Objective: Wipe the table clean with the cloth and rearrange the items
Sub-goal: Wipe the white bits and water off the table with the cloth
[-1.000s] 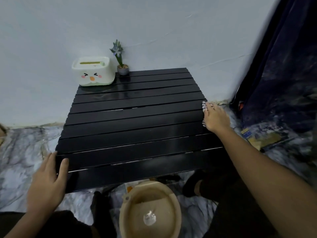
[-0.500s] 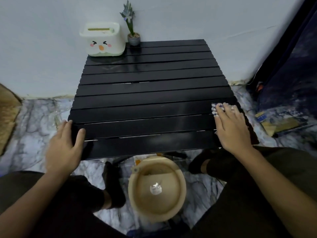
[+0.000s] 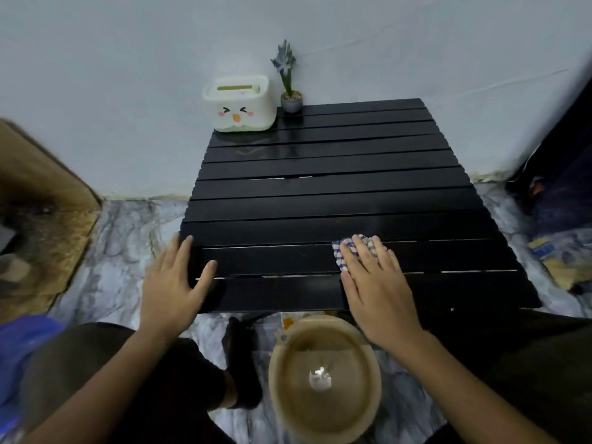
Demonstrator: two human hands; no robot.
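A low black slatted table (image 3: 336, 193) stands against the pale wall. My right hand (image 3: 374, 283) lies flat on a blue-and-white checked cloth (image 3: 340, 253), pressing it onto the table's near slats; most of the cloth is hidden under the palm. My left hand (image 3: 174, 280) rests with spread fingers on the table's near left corner and holds nothing. A white tissue box with a cartoon face (image 3: 240, 104) stands at the far left corner. Right of it is a small potted plant (image 3: 290, 91).
A tan basin with water (image 3: 325, 379) sits on the marble-pattern floor between my knees, just below the table's front edge. A brown mat (image 3: 41, 225) lies at the left. Dark fabric and yellow-blue packets (image 3: 551, 254) are at the right.
My right hand has slid the cloth from the table's right edge leftward along the near slats toward the middle. My left hand stays at the near left corner. The view has shifted.
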